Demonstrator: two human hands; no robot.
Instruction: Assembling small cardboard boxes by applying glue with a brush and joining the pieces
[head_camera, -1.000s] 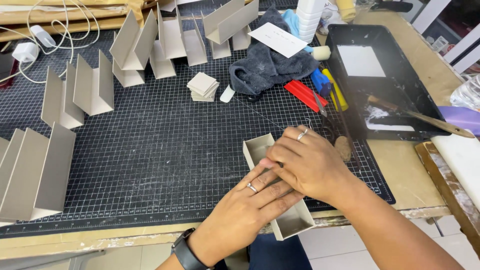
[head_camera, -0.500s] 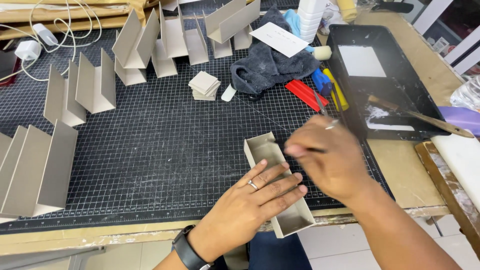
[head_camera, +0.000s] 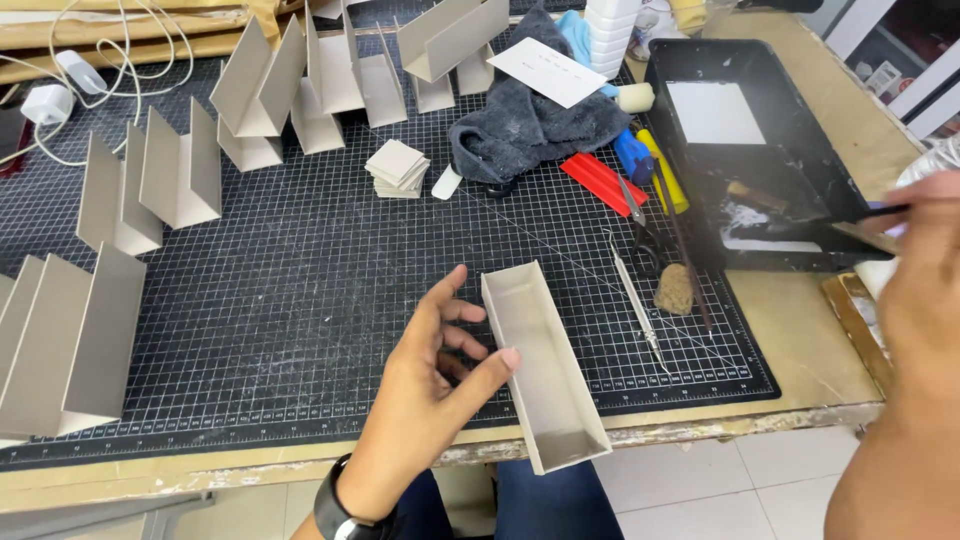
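the left hand (head_camera: 430, 390) has its fingers spread, one fingertip touching the long grey cardboard tray (head_camera: 545, 365) just beside them. the right hand (head_camera: 925, 270) pinches a brush handle (head_camera: 880, 212) over the black tray (head_camera: 690, 70).

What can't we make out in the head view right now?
- Right hand: blurred and cut off by the right edge; its grip on the thin dark stick is unclear.
- Black tray: contents at its right end hidden behind the right hand.
- Grey cardboard tray: left hand covers part of its left wall; contact there can't be told.
- Small card stack: too small to count.
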